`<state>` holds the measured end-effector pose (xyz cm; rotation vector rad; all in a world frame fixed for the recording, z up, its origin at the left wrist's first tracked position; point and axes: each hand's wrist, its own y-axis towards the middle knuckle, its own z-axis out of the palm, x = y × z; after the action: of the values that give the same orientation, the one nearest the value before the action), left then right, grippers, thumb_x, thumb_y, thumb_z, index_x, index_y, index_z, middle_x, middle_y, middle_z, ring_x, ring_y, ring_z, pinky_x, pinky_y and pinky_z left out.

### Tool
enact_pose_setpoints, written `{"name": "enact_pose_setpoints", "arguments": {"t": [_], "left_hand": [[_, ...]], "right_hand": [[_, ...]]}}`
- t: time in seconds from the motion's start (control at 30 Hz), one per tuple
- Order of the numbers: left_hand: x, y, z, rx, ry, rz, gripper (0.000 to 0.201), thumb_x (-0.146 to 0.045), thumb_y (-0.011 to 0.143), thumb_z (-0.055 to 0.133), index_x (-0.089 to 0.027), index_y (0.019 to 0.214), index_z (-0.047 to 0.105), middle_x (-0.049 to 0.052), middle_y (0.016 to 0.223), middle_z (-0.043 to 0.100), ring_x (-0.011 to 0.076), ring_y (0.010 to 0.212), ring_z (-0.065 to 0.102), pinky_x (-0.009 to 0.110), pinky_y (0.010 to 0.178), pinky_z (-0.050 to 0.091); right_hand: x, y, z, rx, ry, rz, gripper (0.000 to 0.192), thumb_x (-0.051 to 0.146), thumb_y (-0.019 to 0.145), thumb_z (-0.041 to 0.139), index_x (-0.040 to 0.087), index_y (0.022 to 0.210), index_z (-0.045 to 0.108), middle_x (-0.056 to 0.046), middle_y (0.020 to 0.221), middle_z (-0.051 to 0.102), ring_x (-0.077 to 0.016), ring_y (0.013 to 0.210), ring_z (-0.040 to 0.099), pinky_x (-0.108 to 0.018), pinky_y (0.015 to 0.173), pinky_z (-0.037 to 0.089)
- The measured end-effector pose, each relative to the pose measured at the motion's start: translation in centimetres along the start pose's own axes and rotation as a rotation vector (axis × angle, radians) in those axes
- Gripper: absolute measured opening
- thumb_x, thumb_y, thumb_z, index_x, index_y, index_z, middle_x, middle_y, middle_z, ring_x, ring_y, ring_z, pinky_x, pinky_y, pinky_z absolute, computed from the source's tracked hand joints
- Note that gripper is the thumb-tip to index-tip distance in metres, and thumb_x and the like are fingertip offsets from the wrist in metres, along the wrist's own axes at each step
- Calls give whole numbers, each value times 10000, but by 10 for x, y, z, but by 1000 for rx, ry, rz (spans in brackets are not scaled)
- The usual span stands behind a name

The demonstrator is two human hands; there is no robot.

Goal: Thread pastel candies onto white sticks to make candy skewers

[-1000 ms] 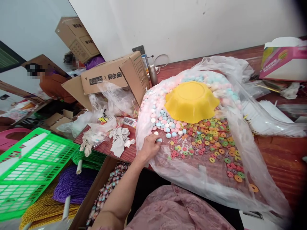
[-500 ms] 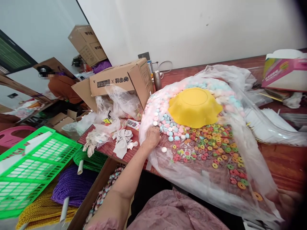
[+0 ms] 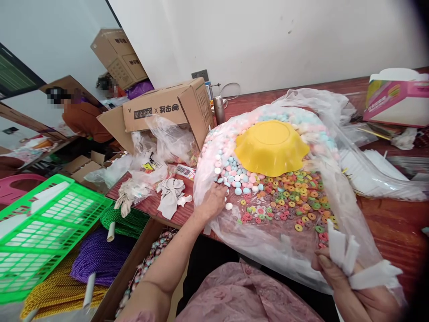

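Candy fills the big clear plastic sheet spread on the red-brown table, one sheet holding two kinds: pastel round tablets heaped at the far left, too many to count, and coloured ring sweets scattered nearer and to the right, also uncountable. One yellow bowl sits upside down on top of the heap, its scalloped rim touching both kinds.

Off to the left lie one open cardboard box, one green plastic crate and rolls of purple, green and yellow cord (partly hidden by the crate).

The left hand rests at the sheet's near-left edge, fingers loosely curled and part open, holding nothing that shows. One white tablet lies apart from the heap, just beside those fingertips on their right, so this hand is by far the nearer to it; being round, it has no long axis to speak of.

The right hand at the near-right corner is closed around small white paper packets, at least three, touching the sheet's edge.
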<state>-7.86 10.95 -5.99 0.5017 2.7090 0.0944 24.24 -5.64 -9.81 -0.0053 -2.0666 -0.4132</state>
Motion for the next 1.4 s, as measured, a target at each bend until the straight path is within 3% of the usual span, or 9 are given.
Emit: {"name": "enact_pose_setpoints", "arguments": {"t": [0.2,0.4,0.53,0.7,0.8,0.97,1.1,1.27,1.4], "left_hand": [[-3,-6,5,-17,13,17,288,-24,794,503,-172,937,704,99,936,710,252,983,597,411,965,473],[-14,-13,0,-91,-101,12,377,-56,788,533,-163,1108,701,111,1053,677,252,992,600,418,920,491],[-47,-21,-13,-165,-575,13,369,-116,809,611,-180,1160,706,76,1009,668,189,895,614,318,809,509],[-91,-21,-16,-122,-1335,-111,304,-205,627,866,-201,920,784,23,873,656,141,821,602,250,741,514],[-100,-20,-9,-114,-1577,-181,304,-201,568,907,-221,845,786,3,841,665,128,791,607,242,706,523],[-101,-23,2,-244,-1574,-186,316,-167,524,923,-223,806,792,-8,857,656,113,840,611,228,794,520],[-104,-24,5,-275,-1585,-228,295,-176,514,924,-218,775,792,-13,838,658,106,819,619,205,746,525],[-105,-26,6,-204,-1725,-388,327,-212,467,943,-204,748,776,-17,770,703,98,701,636,198,636,522],[-104,-29,7,-171,-1772,-443,354,-227,458,949,-199,760,766,-17,747,725,112,708,660,221,666,536]], "right_hand": [[13,8,10,40,11,-98,242,413,888,607,226,781,717,-31,692,703,-209,671,657,-284,640,510],[18,17,13,95,-22,6,404,472,920,527,204,645,651,-8,595,604,-157,543,545,-260,543,444],[24,19,17,190,-4,97,491,532,944,451,194,620,602,-25,639,605,-168,601,552,-263,572,443],[36,24,26,318,26,81,480,535,949,437,202,613,518,5,579,502,-150,545,461,-256,531,393],[39,27,29,360,30,68,443,507,960,437,206,641,500,12,599,491,-148,559,451,-254,537,388],[35,28,26,425,9,32,387,450,967,416,211,695,552,-4,632,537,-163,575,476,-270,555,413],[34,26,26,429,-8,0,381,410,967,399,203,719,603,-11,619,550,-171,570,494,-277,558,426],[37,24,24,429,-6,-8,349,394,958,409,198,838,671,-6,653,586,-178,593,536,-275,573,436],[40,23,22,425,-8,10,382,421,968,402,201,817,675,-1,648,588,-174,584,538,-272,570,434]]}}
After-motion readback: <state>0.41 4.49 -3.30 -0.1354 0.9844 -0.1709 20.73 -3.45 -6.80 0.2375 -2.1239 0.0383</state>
